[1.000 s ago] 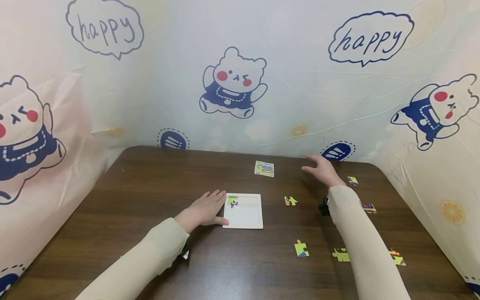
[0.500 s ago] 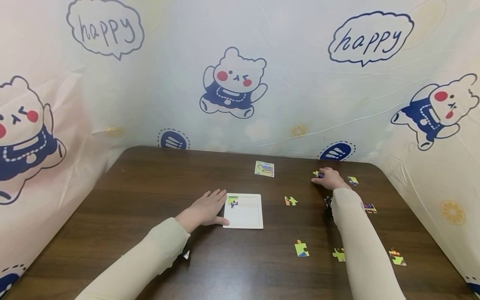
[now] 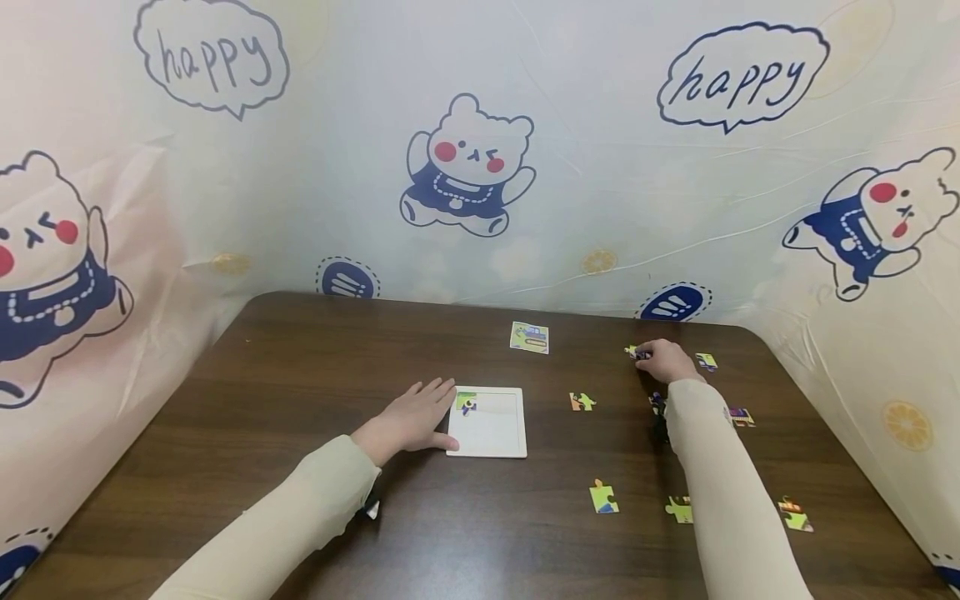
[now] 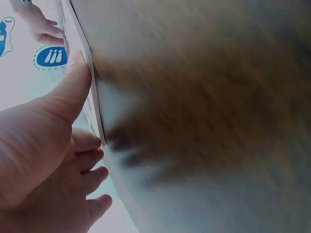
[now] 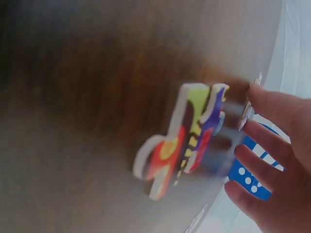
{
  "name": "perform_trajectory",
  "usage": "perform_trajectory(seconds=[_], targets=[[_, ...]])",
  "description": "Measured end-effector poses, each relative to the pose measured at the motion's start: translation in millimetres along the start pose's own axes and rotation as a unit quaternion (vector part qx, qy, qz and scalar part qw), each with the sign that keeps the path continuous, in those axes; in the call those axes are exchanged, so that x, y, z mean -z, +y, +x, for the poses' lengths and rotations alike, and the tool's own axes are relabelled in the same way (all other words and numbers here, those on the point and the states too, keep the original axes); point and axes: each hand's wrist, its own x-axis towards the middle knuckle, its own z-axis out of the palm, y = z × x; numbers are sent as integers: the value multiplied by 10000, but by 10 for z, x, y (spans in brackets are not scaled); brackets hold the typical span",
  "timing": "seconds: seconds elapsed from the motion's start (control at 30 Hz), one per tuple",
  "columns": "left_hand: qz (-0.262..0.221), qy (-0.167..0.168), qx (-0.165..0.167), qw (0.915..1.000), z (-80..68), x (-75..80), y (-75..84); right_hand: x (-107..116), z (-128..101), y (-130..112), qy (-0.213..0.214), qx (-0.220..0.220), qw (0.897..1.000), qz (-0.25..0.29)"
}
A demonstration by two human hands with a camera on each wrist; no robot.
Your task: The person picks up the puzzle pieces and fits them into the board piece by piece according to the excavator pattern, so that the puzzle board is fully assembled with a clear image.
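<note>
**Right hand on a far puzzle piece, left hand steadying the tray**

The left hand (image 3: 414, 417) lay flat with straight fingers on the dark wooden bench (image 3: 300, 375), its thumb against the edge of the white square puzzle tray (image 3: 487, 433). The right hand (image 3: 667, 361) reached to the far side, fingers curled around a small multicoloured jigsaw piece (image 3: 636, 352) that sat at its fingertips, just off the bench. One green piece (image 3: 466, 402) sat in the tray's top left corner; other loose pieces (image 3: 603, 497) lay scattered well apart.

The grip looked light, at the fingertips only, so the piece could slip and drop among the others. The sleeve (image 3: 720, 500) passed near loose pieces and might drag them.
</note>
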Motion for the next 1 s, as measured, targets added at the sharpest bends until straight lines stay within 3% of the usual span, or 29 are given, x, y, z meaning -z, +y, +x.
perform_trajectory(seconds=[0.27, 0.57, 0.77, 1.0], targets=[[88, -27, -59, 9999, 11, -7, -15, -43, -16, -18, 608, -25, 9978, -277], [155, -42, -71, 9998, 25, 1, -7, -27, -45, -124, 693, -144, 9965, -440], [154, -74, -74, 9998, 23, 15, -1, -34, -52, -154, 762, 22, 9971, -50], [172, -99, -65, 9998, 25, 12, -8, -41, -74, -423, 851, 621, 9929, 548]])
